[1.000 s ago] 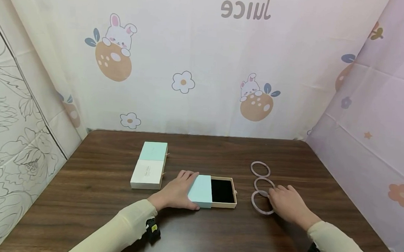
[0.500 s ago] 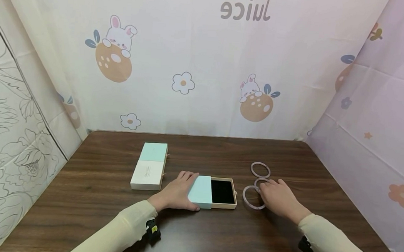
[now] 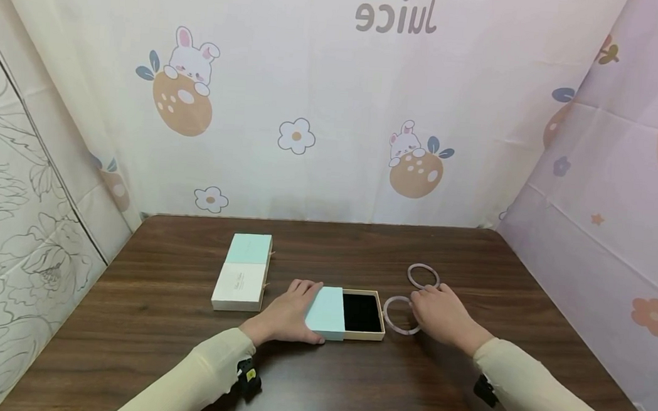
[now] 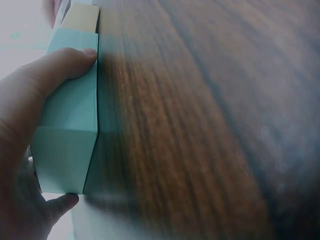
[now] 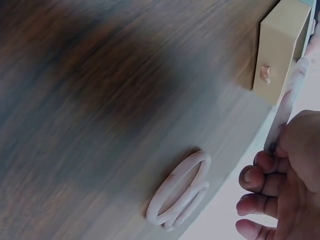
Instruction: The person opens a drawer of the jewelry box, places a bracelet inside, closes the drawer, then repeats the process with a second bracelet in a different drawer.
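My left hand (image 3: 288, 313) grips the mint-green sleeve (image 3: 327, 312) of a small box, thumb along its near side and fingers over the far side. From the sleeve's right end a cream drawer (image 3: 379, 334) stands part-way out, with a black pad (image 3: 362, 312) inside. A pale, pinkish bangle (image 5: 287, 106) is pinched between thumb and index finger of my right hand (image 3: 441, 313), raised off the table beside the drawer's end. Two more bangles lie overlapping on the table in the right wrist view, one (image 5: 162, 192) partly over the other (image 5: 201, 197). In the head view my right hand hides part of them.
To the left of my left hand lie two more boxes, one mint (image 3: 250, 248) and one white (image 3: 239, 283), end to end. The dark wooden table (image 3: 318, 387) ends at a patterned curtain (image 3: 314, 72) behind.
My right hand has moved left with the bangle, from among the other bangles to the drawer's end. My left hand and the box have stayed in place.
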Available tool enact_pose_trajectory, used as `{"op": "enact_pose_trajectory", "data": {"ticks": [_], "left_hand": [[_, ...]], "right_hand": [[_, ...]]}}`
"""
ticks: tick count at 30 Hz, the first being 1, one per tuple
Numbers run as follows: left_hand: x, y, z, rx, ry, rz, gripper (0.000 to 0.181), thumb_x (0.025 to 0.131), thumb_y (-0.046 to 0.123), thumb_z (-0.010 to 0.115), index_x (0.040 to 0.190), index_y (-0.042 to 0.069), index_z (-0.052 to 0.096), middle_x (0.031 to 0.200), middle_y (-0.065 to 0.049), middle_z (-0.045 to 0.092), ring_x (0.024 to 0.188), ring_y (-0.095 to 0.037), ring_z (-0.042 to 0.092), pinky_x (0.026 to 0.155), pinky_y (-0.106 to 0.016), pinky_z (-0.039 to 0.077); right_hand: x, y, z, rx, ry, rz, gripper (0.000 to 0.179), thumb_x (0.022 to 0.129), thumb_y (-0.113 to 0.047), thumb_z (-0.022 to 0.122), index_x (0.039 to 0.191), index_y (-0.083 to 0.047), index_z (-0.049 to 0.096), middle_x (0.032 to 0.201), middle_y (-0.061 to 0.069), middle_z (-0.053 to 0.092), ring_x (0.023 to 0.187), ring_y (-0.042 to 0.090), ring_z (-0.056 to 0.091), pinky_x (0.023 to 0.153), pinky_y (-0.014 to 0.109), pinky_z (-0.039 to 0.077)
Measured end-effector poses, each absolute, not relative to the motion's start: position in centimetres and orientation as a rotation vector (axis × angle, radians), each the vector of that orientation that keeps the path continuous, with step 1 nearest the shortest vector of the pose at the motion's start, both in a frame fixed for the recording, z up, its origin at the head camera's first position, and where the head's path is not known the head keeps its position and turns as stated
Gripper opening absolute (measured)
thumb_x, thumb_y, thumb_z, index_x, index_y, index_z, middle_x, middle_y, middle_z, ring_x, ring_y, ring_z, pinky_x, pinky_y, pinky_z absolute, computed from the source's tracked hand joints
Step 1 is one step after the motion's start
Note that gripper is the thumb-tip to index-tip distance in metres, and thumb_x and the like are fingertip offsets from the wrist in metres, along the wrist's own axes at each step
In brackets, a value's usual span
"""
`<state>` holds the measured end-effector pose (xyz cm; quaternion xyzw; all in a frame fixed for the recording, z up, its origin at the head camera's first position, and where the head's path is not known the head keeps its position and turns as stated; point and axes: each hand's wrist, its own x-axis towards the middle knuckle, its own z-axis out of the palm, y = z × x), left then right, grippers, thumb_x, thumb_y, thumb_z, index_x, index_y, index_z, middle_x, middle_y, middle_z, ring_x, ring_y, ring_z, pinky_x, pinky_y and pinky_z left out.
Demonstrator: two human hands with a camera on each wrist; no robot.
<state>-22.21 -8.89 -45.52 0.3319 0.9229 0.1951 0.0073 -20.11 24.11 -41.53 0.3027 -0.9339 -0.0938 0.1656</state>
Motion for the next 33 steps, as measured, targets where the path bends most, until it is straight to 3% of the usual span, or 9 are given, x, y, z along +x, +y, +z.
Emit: {"op": "enact_pose_trajectory", "data": {"ticks": [17,33], "left_hand": [[-22.2,-8.9,-45.4,1.024,2.879,0.601,0.108,0.068,0.056,0.077,0.148,0.004,0.029,0.137,-0.008,0.041,0.124,-0.023,0.035,0.092,-0.038,0.043],[-22.3,-8.9,-45.6,1.033,2.883,0.609,0.107,0.067,0.056,0.077,0.148,0.004,0.029,0.137,-0.009,0.041,0.123,-0.023,0.035,0.091,-0.038,0.044]], "right_hand": [[-20.6,21.4,-41.6,0.898,-2.644,-0.234,0.029,0.088,-0.015,0.063,0.065,-0.014,0.045,0.058,-0.005,0.045,0.064,0.021,0.048,0.059,0.035,0.030],[-20.8,19.8,-42.0,0.927,-2.592,-0.245,0.030,0.089,-0.017,0.064,0.064,-0.013,0.047,0.060,-0.001,0.052,0.065,0.022,0.051,0.060,0.037,0.036]]}}
